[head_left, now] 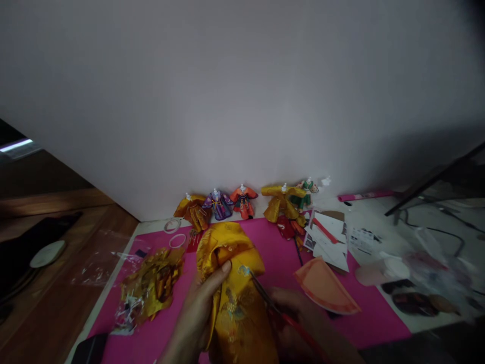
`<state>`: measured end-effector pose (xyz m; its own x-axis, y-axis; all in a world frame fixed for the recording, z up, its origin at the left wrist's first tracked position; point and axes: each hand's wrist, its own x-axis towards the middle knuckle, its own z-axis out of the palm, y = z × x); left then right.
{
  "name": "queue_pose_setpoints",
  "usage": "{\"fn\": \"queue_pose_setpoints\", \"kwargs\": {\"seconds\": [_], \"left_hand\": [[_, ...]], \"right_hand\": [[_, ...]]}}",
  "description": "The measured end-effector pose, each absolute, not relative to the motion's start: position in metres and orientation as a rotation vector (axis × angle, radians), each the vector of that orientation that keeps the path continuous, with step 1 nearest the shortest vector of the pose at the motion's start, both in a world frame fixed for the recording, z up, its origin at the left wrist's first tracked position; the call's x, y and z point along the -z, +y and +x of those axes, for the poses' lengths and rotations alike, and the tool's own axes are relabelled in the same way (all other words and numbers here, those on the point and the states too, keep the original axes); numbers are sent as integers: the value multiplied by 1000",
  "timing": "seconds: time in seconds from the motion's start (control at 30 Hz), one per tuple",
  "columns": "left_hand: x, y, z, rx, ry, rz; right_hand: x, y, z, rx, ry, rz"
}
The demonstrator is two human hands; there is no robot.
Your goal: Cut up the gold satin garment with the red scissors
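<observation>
A folded piece of yellow brocade fabric point(237, 323) with embroidered motifs is held up over the pink mat point(276, 242). My left hand point(200, 298) grips its left side, with the thumb lying on top. On the other side, my right hand point(290, 308) is closed around scissors point(267, 298) with dark blades and red handles. Their tip points up and left and meets the fabric near a pale blue motif. Dim light blurs the right fingers, and I cannot tell whether the blades are cutting.
Along the wall stand several small dressed doll forms point(243, 199). Yellow scraps point(159, 283) in clear plastic lie left. To the right are a peach fabric piece point(328, 288), papers point(329, 237) with a red tool, a pale bottle point(381, 271) and a pink roll point(366, 195).
</observation>
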<state>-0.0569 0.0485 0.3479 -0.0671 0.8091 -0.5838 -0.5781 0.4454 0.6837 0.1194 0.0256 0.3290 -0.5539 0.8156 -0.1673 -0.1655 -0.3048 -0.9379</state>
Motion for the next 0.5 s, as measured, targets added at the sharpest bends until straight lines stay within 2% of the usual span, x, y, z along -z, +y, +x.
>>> {"fn": "queue_pose_setpoints", "kwargs": {"seconds": [0.3,0.5], "left_hand": [[-356,45,-49,-1264,1135,269],[-354,45,-47,-1286,1154,268]], "right_hand": [[-338,25,123,-1968,-1212,-797],[-306,23,124,-1965,-1197,-785]]}}
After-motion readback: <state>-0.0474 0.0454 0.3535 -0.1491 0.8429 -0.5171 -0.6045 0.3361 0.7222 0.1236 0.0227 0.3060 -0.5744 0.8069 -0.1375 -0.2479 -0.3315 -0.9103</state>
